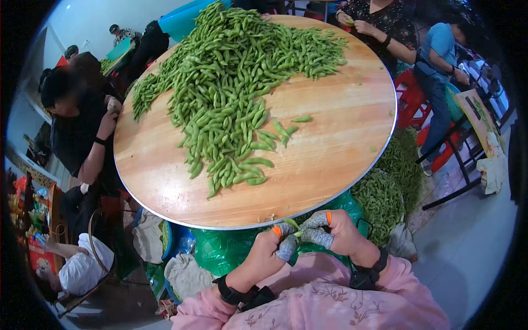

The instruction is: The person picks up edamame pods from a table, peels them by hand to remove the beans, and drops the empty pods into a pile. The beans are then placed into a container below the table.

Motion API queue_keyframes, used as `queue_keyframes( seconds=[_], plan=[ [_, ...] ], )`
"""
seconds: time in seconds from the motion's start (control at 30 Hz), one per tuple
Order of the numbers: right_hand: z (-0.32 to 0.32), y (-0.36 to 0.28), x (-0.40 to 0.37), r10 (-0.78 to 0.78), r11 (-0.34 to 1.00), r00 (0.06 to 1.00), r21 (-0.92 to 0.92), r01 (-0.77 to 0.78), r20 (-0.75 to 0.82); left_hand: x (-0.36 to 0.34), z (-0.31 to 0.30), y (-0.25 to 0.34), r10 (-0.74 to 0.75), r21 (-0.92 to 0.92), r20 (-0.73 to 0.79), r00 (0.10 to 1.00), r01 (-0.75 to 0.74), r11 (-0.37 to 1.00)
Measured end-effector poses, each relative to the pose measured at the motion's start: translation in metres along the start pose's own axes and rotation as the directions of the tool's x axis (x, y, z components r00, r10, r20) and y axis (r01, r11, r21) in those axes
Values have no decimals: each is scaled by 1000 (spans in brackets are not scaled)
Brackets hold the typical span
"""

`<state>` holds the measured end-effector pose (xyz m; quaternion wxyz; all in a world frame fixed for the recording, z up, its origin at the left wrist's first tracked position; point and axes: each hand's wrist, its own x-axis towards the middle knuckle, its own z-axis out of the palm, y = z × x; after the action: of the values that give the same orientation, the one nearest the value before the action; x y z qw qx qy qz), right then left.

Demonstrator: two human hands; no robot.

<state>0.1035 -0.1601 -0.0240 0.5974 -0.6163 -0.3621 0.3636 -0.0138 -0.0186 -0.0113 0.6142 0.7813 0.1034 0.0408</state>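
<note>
Both my hands meet just off the near edge of the round wooden table [330, 137], with grey finger covers and orange bands on the fingers. A green pod [292, 223] shows between the fingertips. My left hand [267, 250] is closed at the pod's left end, and my right hand [333, 231] pinches close beside it on the right. Small green bits lie near the fingertips. A large heap of green pods [220, 82] covers the back and middle of the table, with a few loose pods [285, 132] to its right.
Green plastic [217, 250] hangs below the near edge. More pods [379, 201] are piled low at the right. People work at the table's left [71, 110] and far right side [385, 27]. Red stools [410, 96] and another table [476, 115] stand at the right.
</note>
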Motion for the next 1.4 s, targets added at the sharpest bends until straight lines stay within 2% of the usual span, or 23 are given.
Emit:
queue_keyframes(
  seconds=[0.03, 0.13, 0.23, 0.27, 0.3, 0.37, 0.4, 0.5, 0.53, 0.57, 0.63, 0.73, 0.77, 0.83, 0.87, 0.93, 1.03, 1.07, 1.13, 1.17, 1.27, 1.33, 1.4],
  plan=[
    [2, -1, 0, -25, 999, 999, -35, 24, -23, -1, 1, -5, -11, -4, -5, 1000, 11, 1000],
    [6, -2, 1, -50, 999, 998, -16, 50, -33, 2, 7, -21, 3, -175, -63, 998, -14, 984],
    [9, 7, 1, -35, 997, 996, 60, 40, -84, -1, 6, -10, 12, -151, -125, 992, -31, 988],
    [7, 10, 3, -26, 998, 990, 59, 35, -142, -2, 3, -13, 55, -1, -157, 986, -55, 998],
    [7, 12, 4, -18, 998, 980, 59, 30, -199, -5, 5, -11, 54, 0, -158, 986, -55, 998],
    [9, 13, 2, 11, 997, 977, 76, 6, -214, -12, 7, -4, 25, -66, -275, 961, -45, 997],
    [11, 9, 1, 4, 997, 977, 80, 13, -212, -17, 3, -2, 24, 51, -186, 982, -15, 999],
    [18, 0, -3, 1, 996, 980, 83, 15, -197, -13, 5, 12, 9, 100, -159, 987, 7, 995],
    [20, -2, -3, 6, 997, 981, 80, 10, -194, -12, 7, 7, 21, 44, -206, 978, -12, 999],
    [20, -1, -5, 5, 997, 981, 80, 11, -194, -11, 9, 4, 22, 45, -207, 978, -13, 999],
    [21, -2, -8, -30, 999, 984, -47, 22, -173, -10, 10, 1, 81, 40, -221, 972, -74, 996],
    [24, 1, -10, -60, 995, 981, -88, 45, -185, -10, 10, -8, 141, 61, -221, 965, -130, 990],
    [25, 0, -10, -59, 995, 981, -87, 43, -182, -11, 8, -7, 138, 60, -223, 965, -128, 990],
    [28, -4, -8, -200, 958, 963, -245, 153, -183, -12, 4, -4, 15, 58, -143, 990, -6, 998],
    [30, -5, -7, -193, 959, 964, -241, 147, -181, -12, 6, -7, 7, 55, -143, 990, 1, 998],
    [31, -8, -5, -202, 926, 971, -348, 148, -124, -10, 13, -18, 69, -188, -240, 968, -116, 975],
    [29, -1, -4, -268, 879, 958, -433, 200, -101, -9, 17, -23, 92, -223, -263, 960, -153, 963],
    [29, -1, -5, -267, 879, 959, -432, 199, -101, -9, 18, -22, 90, -224, -263, 961, -152, 963],
    [27, -2, -7, -264, 885, 957, -424, 190, -121, -8, 18, -20, 216, -58, -243, 946, -237, 970],
    [26, 0, -8, -263, 886, 957, -424, 188, -123, -10, 18, -21, 216, -59, -241, 946, -237, 970],
    [25, 2, -9, -214, 952, 955, -265, 156, -205, -12, 17, -23, 104, -118, -137, 985, -120, 986],
    [25, 1, -11, -168, 965, 974, -227, 131, -153, -12, 15, -23, 185, 42, -152, 971, -181, 983],
    [24, 0, -11, -184, 960, 973, -240, 146, -141, -10, 11, -21, 186, 85, -118, 975, -177, 981]
  ],
)
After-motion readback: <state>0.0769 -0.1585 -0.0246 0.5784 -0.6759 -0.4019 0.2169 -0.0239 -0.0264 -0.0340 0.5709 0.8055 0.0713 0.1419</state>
